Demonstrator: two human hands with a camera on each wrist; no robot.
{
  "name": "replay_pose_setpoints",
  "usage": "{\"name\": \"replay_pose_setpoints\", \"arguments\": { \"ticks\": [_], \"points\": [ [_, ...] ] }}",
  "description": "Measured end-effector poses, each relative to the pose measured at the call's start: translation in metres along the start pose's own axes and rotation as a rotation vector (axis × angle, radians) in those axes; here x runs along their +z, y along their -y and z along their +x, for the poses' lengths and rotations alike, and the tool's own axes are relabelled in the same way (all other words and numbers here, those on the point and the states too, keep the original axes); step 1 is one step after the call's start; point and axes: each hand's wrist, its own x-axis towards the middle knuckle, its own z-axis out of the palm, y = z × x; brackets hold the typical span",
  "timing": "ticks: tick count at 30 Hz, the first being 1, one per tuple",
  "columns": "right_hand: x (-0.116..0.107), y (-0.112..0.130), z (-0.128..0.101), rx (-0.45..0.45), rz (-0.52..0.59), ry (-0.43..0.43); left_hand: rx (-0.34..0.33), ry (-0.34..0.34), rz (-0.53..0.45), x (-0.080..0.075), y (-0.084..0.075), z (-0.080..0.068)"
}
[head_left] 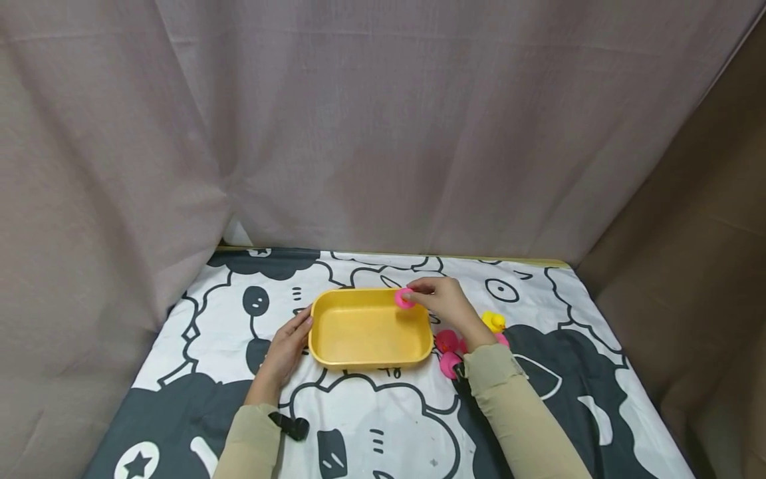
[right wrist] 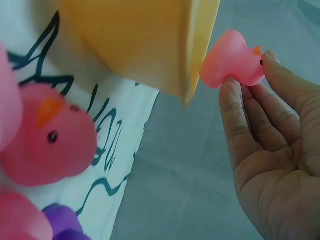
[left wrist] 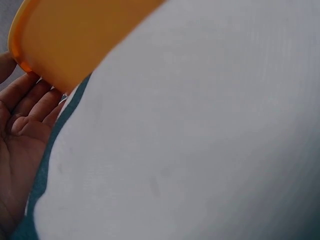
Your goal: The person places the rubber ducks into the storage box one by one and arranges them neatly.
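Observation:
A yellow tray (head_left: 371,362) sits on the patterned cloth, its hollow facing up. My left hand (head_left: 287,352) holds the tray's left end; in the left wrist view the fingers (left wrist: 42,102) meet its outer wall and the thumb is near the rim. Over the tray's far right corner, my right hand (head_left: 445,303) pinches a small pink rubber duck (right wrist: 232,60) between thumb and fingers. Beside the tray's right end are more rubber ducks: a darker pink one (right wrist: 55,135), a bright pink one (head_left: 449,365) and a yellow one (head_left: 494,321), partly behind the right forearm.
A purple toy (right wrist: 65,222) shows partly at the lower edge of the right wrist view. The cloth (head_left: 383,412) has black-and-white cartoon prints. Grey-brown curtains (head_left: 383,133) hang behind the table and along both sides.

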Motion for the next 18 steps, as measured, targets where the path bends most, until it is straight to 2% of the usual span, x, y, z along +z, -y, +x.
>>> {"name": "replay_pose_setpoints", "arguments": {
  "ticks": [10,18],
  "points": [
    [0.014,0.012,0.007,-0.068,-0.017,0.036,0.02,0.006,0.006,0.002,-0.001,-0.001],
    [0.024,0.014,0.008,-0.084,-0.009,0.06,0.048,0.028,-0.029,0.0,0.002,-0.001]
  ]
}}
